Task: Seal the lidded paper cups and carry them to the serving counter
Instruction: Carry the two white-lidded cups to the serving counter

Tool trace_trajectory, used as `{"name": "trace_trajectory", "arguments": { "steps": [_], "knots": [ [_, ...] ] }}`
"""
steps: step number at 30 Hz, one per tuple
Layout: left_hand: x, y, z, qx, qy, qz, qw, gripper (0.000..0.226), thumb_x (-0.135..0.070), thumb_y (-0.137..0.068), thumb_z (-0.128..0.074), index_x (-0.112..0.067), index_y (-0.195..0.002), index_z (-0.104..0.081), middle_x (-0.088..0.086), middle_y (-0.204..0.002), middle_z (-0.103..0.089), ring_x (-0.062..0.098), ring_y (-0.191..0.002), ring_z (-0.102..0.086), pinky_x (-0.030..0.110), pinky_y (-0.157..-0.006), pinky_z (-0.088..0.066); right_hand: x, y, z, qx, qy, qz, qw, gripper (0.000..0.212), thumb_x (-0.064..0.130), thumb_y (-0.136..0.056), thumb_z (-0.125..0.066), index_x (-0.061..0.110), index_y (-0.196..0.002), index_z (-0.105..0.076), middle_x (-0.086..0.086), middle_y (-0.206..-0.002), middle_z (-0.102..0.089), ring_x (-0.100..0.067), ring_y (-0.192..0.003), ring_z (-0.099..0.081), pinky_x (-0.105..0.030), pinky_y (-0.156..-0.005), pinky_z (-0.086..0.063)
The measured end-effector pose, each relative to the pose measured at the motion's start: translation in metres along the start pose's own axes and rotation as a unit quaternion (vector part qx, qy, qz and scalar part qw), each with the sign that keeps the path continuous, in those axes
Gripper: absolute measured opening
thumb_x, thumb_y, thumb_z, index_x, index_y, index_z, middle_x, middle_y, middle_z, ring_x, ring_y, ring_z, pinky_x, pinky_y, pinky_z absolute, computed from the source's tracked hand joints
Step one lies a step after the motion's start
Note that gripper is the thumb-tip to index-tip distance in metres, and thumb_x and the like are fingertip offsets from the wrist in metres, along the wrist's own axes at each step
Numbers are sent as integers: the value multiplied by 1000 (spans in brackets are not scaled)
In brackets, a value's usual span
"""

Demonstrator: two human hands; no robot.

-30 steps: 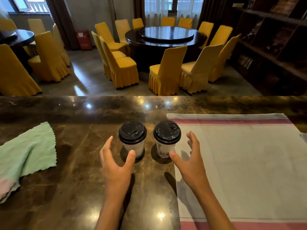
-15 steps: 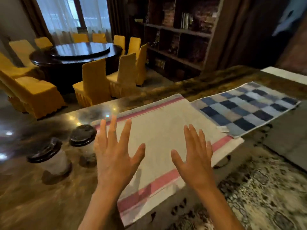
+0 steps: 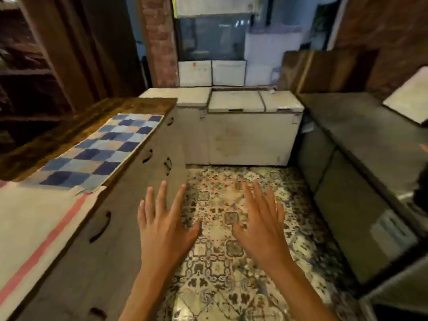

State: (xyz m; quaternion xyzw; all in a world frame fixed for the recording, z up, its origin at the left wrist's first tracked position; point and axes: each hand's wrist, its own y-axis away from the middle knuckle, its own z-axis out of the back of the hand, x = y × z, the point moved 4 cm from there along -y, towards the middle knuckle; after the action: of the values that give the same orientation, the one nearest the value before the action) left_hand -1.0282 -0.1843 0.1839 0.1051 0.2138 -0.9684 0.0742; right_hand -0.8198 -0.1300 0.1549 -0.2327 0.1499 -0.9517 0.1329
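Dim, warm light is filling the room, while cooler bluish light is glowing at twelve o'clock. Motion blur is smearing the whole picture, softening the patterned floor (image 3: 220, 228). Wide-angle distortion is bending the tabletop (image 3: 97, 117) at nine o'clock.

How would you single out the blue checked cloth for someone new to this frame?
Start at the long brown counter on the left, above the pale drawer fronts. The blue checked cloth lies flat there, beyond a white towel with a pink stripe; only it is chequered.
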Motion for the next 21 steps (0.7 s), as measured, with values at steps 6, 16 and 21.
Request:
{"name": "trace_trajectory", "arguments": {
  "steps": [6,16,21],
  "knots": [
    [-201,-22,-62,35,93,-188,977,83,-67,-80,-54,-29,-152,-45,15,-164,-36,40,-154,-24,60,-120,-21,-166,59,101,-58,95,-190,975,90,56,-92,-52,30,-161,0,3,-171,6,-28,-156,8,-54,-123,0],
    [-491,1,-149,106,199,-426,876,85,-66,-79,-56,-31,-154,-41,14,-163,-35,41,-152,-26,62,-116,-29,-356,171,226,-145,208,-433,865,90,55,-89,-59,28,-160,-10,-3,-170,-11,-36,-156,-8,-62,-120,-14],
    [-600,9,-186,144,248,-485,826,82,-63,-80,-64,-28,-152,-46,16,-162,-37,42,-151,-28,63,-117,-29,-420,198,266,-173,237,-505,812,88,53,-88,-60,25,-159,-17,-5,-169,-17,-38,-154,-15,-64,-117,-20]
  ]
}}
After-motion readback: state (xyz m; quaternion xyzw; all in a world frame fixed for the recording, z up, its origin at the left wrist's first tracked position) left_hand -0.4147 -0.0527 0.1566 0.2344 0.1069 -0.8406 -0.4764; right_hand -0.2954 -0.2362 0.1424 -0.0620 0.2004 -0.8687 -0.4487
